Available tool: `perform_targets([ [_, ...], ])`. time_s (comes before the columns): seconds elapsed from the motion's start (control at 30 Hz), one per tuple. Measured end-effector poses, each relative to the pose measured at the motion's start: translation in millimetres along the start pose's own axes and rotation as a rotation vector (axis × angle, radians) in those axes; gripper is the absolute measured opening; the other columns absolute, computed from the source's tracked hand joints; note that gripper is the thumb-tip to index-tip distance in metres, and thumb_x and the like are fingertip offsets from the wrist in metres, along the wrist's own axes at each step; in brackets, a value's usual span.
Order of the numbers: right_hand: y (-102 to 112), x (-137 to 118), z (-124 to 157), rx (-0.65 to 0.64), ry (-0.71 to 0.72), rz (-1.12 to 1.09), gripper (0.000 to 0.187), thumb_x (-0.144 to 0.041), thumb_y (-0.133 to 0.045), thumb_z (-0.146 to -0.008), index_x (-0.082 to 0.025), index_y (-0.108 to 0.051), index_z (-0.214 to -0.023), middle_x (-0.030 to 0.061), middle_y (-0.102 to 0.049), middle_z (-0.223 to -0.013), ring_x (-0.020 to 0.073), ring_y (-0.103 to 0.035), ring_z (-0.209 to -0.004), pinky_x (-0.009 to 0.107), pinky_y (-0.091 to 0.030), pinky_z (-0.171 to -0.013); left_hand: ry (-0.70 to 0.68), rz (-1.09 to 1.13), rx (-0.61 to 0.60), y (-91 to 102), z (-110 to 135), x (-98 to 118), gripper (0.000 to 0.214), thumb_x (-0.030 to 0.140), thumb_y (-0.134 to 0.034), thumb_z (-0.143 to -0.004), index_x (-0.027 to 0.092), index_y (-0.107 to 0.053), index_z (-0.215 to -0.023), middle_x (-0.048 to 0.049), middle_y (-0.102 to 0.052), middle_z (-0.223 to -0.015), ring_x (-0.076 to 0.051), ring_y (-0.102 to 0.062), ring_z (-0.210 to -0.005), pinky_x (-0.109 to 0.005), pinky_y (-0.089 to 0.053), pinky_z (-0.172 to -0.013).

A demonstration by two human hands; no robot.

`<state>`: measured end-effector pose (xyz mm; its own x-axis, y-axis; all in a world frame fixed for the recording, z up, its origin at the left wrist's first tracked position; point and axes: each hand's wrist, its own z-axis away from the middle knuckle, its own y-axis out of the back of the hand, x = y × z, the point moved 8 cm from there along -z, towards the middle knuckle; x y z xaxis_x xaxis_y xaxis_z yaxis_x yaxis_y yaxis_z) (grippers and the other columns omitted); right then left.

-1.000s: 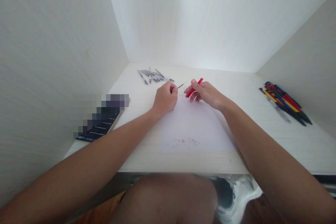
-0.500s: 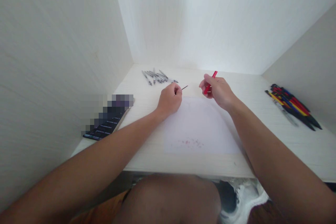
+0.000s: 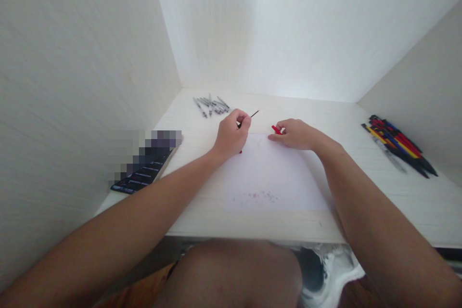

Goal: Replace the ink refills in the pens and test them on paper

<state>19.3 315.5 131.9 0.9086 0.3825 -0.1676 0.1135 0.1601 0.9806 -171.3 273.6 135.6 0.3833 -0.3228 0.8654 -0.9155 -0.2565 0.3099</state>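
Note:
My left hand (image 3: 233,130) is closed around a thin dark stick that looks like a pen refill (image 3: 254,113), its narrow end pointing up and right. A small red bit (image 3: 240,152) shows at the lower edge of that hand; what it belongs to is hidden. Over the top right part of a white paper sheet (image 3: 274,173), my right hand (image 3: 294,134) pinches a red pen part (image 3: 276,130), most of it covered by the fingers. Small reddish and dark marks dot the lower part of the paper.
Behind my left hand lies a pile of clear pen parts (image 3: 211,105). Black, red, yellow and blue pens (image 3: 399,144) are heaped by the right wall. A dark-screened device (image 3: 144,171), partly pixelated, rests at the left. White walls (image 3: 270,33) close in the desk.
My right hand has come down and turned over, so the red part now points up-left and shows less. The left hand has barely shifted, still holding the thin stick.

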Motion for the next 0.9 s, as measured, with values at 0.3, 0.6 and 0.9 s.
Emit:
perform_targets([
  [0.3,16,-8,10,0.136,0.126,-0.289,0.037,-0.054,-0.071,-0.09,-0.019,-0.077,-0.098,0.0076,-0.073,-0.085,0.0187,-0.061,-0.071,0.033,-0.043,-0.065,-0.051,0.261,-0.187,-17.2,11,15,0.02,0.025,-0.061,-0.099,0.019,-0.06,-0.08,0.0006,-0.063,-0.069,-0.01,-0.052,-0.055,-0.027,-0.041,-0.055],
  [0.6,22,-30,14,0.201,0.303,-1.095,0.028,-0.047,-0.082,-0.086,-0.019,-0.081,-0.092,0.0039,-0.072,-0.074,0.0127,-0.058,-0.061,0.028,-0.041,-0.054,-0.228,0.073,-0.227,-19.8,17,20,0.02,0.028,-0.057,-0.101,0.019,-0.065,-0.086,0.0003,-0.067,-0.075,-0.013,-0.057,-0.068,-0.026,-0.044,-0.066],
  [0.9,20,-11,6,0.342,0.123,-1.317,0.041,-0.054,-0.087,-0.08,-0.019,-0.066,-0.078,0.0011,-0.061,-0.071,0.0103,-0.052,-0.058,0.025,-0.034,-0.048,-0.149,0.047,-0.244,-21.1,14,7,0.037,0.039,-0.042,-0.108,0.018,-0.07,-0.095,0.0001,-0.064,-0.072,-0.014,-0.058,-0.067,-0.029,-0.044,-0.07],
])
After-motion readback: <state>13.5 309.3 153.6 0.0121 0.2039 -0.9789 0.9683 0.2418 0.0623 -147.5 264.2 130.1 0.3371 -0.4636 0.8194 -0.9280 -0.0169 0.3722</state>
